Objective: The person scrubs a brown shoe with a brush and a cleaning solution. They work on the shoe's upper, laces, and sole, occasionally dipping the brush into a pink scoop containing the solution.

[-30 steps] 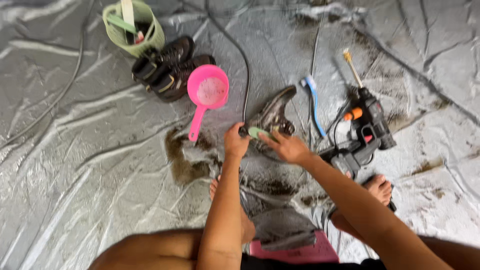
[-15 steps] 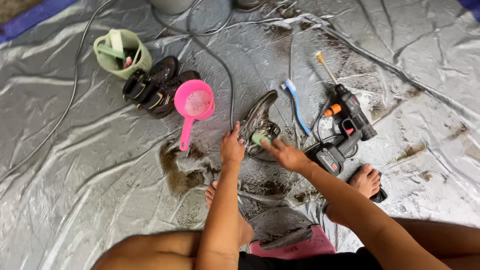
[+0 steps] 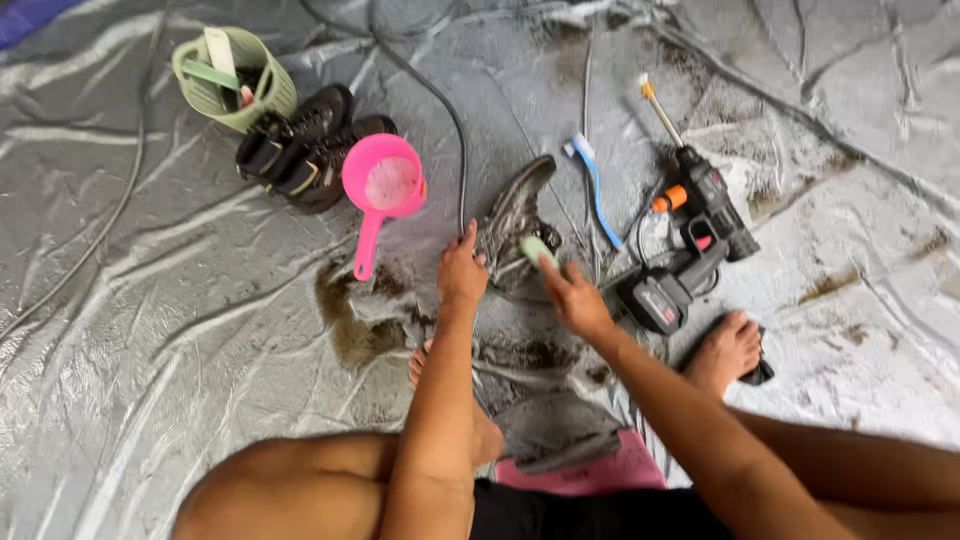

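Note:
A muddy dark shoe [image 3: 517, 215] lies on a wet silver tarp [image 3: 150, 330] in front of me. My left hand [image 3: 461, 272] grips the shoe's near end and steadies it. My right hand [image 3: 573, 296] holds a small pale green brush [image 3: 537, 250] against the shoe's opening. Brown dirty water has pooled on the tarp just left of my left hand.
A pink scoop [image 3: 381, 190], a pair of dark boots [image 3: 307, 147] and a green basket [image 3: 232, 78] lie at upper left. A blue toothbrush [image 3: 596, 185] and a black cordless spray gun [image 3: 690, 245] lie right of the shoe. A black hose [image 3: 438, 100] crosses the tarp. My bare feet [image 3: 727, 350] rest nearby.
Both hands stay on the shoe, the right one shifting the brush slightly over it. The view has drifted a little; nothing else has moved.

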